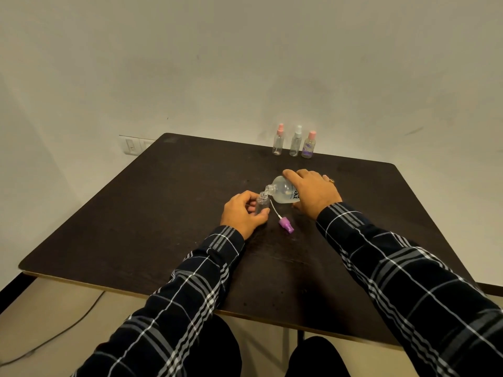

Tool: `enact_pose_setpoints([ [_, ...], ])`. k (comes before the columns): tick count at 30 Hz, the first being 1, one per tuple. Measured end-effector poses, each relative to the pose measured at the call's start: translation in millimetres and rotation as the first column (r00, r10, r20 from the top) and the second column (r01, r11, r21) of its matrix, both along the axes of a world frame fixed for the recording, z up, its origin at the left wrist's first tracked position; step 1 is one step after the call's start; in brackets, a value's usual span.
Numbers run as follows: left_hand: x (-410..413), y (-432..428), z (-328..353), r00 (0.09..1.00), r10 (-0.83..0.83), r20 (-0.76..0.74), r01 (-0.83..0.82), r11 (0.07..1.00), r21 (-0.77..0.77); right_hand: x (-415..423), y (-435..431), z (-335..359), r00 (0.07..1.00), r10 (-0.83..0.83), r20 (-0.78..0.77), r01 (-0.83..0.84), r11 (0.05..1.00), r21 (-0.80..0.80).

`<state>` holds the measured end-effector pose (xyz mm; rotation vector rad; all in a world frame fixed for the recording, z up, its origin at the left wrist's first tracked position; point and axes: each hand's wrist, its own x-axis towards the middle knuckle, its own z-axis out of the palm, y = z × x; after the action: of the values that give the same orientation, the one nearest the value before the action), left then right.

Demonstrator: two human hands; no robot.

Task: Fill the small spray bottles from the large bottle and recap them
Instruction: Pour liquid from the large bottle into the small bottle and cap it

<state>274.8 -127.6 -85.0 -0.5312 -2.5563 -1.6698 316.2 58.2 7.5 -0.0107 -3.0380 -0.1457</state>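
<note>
So that mouths met, the small bottle (pixel 262 204) was clasped in left fingers (pixel 249 196), the large bottle (pixel 283 192) tipped in right fingers (pixel 291 177).

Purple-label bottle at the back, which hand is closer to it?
Right. The right hand, gripping the big bottle, is straight in front of the purple-label bottle. The left hand, holding the small open bottle, is farther away, off to the left.

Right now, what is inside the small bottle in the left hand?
Uncapped, the small bottle shows clear walls, with the large bottle tipped at its mouth. The left hand covers its lower part, hiding any liquid level.
</note>
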Motion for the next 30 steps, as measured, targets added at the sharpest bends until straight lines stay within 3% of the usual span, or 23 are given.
enact_pose_setpoints([
  [30,-0.1,-0.1,-0.6,1.000,0.007,0.001,-0.007,1.000,-0.001,-1.9,0.1,-1.2,1.000,0.008,-0.021,-0.008,1.000,0.003],
])
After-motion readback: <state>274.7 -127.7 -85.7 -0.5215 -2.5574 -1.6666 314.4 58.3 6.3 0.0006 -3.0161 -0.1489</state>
